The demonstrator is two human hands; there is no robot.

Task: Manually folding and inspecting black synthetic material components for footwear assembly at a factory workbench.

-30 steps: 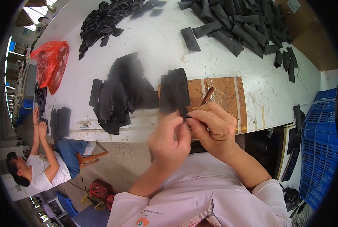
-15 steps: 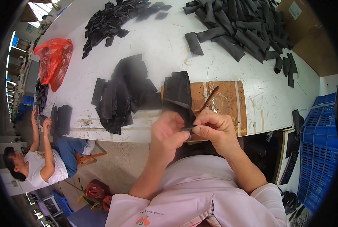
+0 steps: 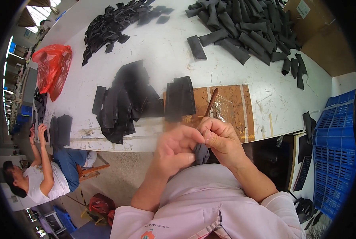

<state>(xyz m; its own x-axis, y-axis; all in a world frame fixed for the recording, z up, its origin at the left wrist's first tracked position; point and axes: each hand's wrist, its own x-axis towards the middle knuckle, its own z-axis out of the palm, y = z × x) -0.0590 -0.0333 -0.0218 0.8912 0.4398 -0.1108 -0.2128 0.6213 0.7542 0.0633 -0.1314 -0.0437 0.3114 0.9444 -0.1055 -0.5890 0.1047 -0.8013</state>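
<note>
My left hand [image 3: 177,149] is closed on a small dark fabric piece [image 3: 202,154], which hangs bunched below its fingers, near my shirt. Touching its fingertips, my right hand [image 3: 222,140] is closed in a pinch; what its fingertips hold is hidden. A slim brown pointed tool [image 3: 212,101] sticks up from behind the right fingers and appears to be held in that hand. Just beyond my hands, flat black fabric pieces [image 3: 180,97] lie on the left part of a worn brown board [image 3: 241,111].
Left of the board lies a heap of flat black pieces [image 3: 124,103]. Farther off are small black pieces [image 3: 110,30] and rolled fabric tubes [image 3: 241,32]. A red bag [image 3: 54,69], a cardboard box [image 3: 321,44], and a blue crate [image 3: 333,155] flank me. A co-worker [image 3: 38,175] sits at left.
The fabric piece between my hands has come off the board side and now hangs bunched toward my body. The black pieces on the board lie flat again, and the view has shifted slightly.
</note>
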